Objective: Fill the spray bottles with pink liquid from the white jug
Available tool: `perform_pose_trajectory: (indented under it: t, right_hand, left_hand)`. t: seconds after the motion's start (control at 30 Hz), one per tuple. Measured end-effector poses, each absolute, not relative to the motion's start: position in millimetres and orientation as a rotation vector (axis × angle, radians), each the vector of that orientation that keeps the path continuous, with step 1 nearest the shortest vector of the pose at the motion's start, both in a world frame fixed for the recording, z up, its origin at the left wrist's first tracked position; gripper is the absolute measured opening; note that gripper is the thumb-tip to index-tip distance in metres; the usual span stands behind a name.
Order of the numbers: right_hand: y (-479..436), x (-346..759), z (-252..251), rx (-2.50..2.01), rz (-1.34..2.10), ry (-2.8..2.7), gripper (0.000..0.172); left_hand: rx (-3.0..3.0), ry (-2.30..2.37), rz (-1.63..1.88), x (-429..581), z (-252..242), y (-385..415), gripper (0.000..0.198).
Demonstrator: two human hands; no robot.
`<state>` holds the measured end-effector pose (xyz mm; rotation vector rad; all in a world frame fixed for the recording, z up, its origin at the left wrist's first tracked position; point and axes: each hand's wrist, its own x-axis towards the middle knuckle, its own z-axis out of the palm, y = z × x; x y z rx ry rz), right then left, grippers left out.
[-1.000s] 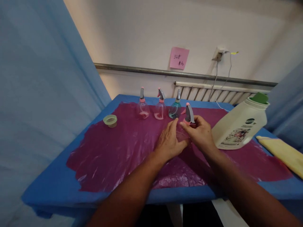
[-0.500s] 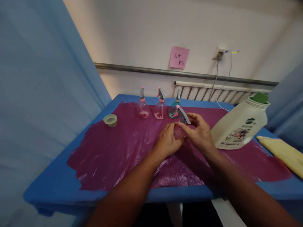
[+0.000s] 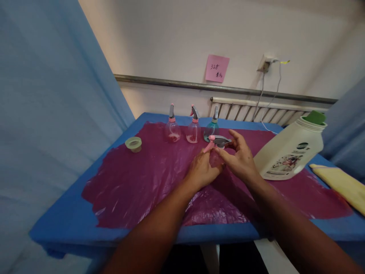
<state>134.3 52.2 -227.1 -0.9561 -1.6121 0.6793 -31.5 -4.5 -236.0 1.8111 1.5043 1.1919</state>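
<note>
A spray bottle with a pink see-through body stands between my hands, above the purple plastic sheet. My left hand is wrapped round its body from the left. The grey and pink spray head points left, its pink trigger above my left fingers. At the bottle's neck, my right hand grips with the thumb in front, while its other fingers curve behind and the forefinger is raised. Much of the bottle is hidden by my hands.
Behind are two pink spray bottles and a teal one. A small pale green cup sits left. On the right are a large cream jug with a green cap and a yellow cloth. A radiator lines the wall.
The spray head has turned: its nozzle and trigger now point left, with the grey lever to the right. My right forefinger has lifted. My left hand keeps its hold.
</note>
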Motion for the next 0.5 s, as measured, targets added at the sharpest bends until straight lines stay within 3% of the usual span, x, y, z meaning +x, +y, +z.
perform_pose_trajectory:
  t: [0.23, 0.4, 0.5]
  right_hand:
    - [51, 142, -226, -0.848, 0.819, -1.652, 0.104]
    - [55, 145, -215, -0.958, 0.670, -1.699, 0.083]
    - [55, 151, -211, -0.889, 0.756, -1.738, 0.090]
  left_hand:
    - [1.790, 1.562, 1.187, -32, -238, -4, 0.058]
    - [1.780, 1.577, 1.185, -30, -236, -4, 0.051]
    - [1.776, 1.584, 1.196, -28, -235, -5, 0.048]
